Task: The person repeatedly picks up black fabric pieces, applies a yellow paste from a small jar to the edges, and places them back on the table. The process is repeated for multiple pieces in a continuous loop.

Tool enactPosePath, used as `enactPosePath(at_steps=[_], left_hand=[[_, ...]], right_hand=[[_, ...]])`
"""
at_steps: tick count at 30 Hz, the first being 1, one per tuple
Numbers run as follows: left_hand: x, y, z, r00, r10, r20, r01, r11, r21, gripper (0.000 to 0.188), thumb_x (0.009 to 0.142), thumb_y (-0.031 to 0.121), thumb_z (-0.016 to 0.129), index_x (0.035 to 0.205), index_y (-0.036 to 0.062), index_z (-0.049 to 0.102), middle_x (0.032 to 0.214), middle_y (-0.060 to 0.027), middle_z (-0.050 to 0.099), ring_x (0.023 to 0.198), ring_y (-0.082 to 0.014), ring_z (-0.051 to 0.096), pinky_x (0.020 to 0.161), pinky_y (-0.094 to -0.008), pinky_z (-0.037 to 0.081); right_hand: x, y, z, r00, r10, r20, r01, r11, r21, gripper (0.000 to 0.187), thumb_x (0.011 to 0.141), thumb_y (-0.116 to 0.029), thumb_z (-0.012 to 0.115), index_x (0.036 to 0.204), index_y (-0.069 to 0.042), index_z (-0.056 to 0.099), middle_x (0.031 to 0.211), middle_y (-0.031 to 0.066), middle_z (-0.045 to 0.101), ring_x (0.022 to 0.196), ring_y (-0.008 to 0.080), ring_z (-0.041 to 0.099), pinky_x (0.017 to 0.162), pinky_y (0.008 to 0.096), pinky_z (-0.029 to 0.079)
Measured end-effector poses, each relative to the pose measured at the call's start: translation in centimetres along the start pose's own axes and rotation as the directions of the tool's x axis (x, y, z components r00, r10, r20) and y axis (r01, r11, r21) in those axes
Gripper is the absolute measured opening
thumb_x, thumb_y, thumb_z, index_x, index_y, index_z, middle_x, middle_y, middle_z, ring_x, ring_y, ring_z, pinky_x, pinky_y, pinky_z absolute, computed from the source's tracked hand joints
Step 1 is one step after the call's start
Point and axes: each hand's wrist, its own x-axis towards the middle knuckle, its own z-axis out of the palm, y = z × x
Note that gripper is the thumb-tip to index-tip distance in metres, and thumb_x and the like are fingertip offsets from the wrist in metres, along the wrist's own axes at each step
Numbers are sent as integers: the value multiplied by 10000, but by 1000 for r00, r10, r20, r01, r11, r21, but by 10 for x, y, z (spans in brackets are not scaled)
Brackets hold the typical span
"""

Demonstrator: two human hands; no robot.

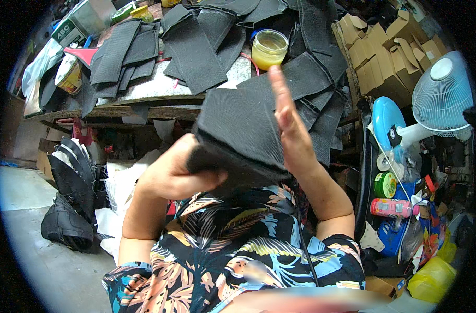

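Observation:
In front of my chest is a black piece of ribbed sheet material, folded or stacked into a thick bundle; which of the two I cannot tell. My left hand grips its lower left side, thumb in front, with some fingers hidden behind it. Along the bundle's right edge my right hand is held upright, its fingers straight and together, the palm side facing the material. Just beyond the bundle, loose black cut pieces overlap on the worktable, around an open clear jar of yellowish stuff.
The worktable's wooden front edge runs beyond my hands. At the right stand a white and blue fan, cut cardboard and a pink can among clutter. A black shoe lies on the floor at left. A paper cup stands far left.

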Motion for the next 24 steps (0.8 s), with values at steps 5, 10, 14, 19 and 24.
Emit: enactPosePath(at_steps=[5,10,14,19,24], left_hand=[[28,-12,-7,911,-318,263,345,937,-59,522,799,21,737,1294,-44,584,1265,-108,649,1196,-179,574,1060,-343,425],[53,-39,-5,955,-287,71,296,940,-170,709,825,19,773,1447,7,434,1207,-94,652,1075,-137,621,930,-298,510],[77,-53,-4,966,-139,-219,177,971,162,670,865,-29,700,1471,73,432,1179,-92,652,1044,-148,624,878,-299,528],[65,-64,-18,953,180,-245,18,771,636,526,869,9,694,1369,62,541,1320,-137,606,1206,-269,604,978,-367,508],[42,-74,-31,940,201,-276,56,707,705,258,839,68,685,1093,33,655,1154,-118,661,1130,-324,590,995,-415,471]], right_hand=[[10,-26,-32,861,-494,-125,312,706,-636,972,850,4,643,1600,13,25,1685,193,27,1560,265,24,1243,385,-2],[21,-57,-85,694,-707,-136,284,442,-851,974,830,125,638,1614,-53,90,1691,144,39,1554,237,20,1248,413,24],[48,-55,-143,723,-683,-107,233,386,-893,1011,857,-19,735,1604,-13,54,1679,195,77,1554,279,61,1249,407,52],[60,-49,-202,858,-420,-295,-191,272,-943,1225,754,-235,873,1625,-175,15,1655,253,127,1508,427,208,1218,500,233],[77,-57,-182,827,-553,104,37,-131,-991,615,925,-293,707,1479,-162,473,1483,192,452,1390,384,407,1130,483,364]])
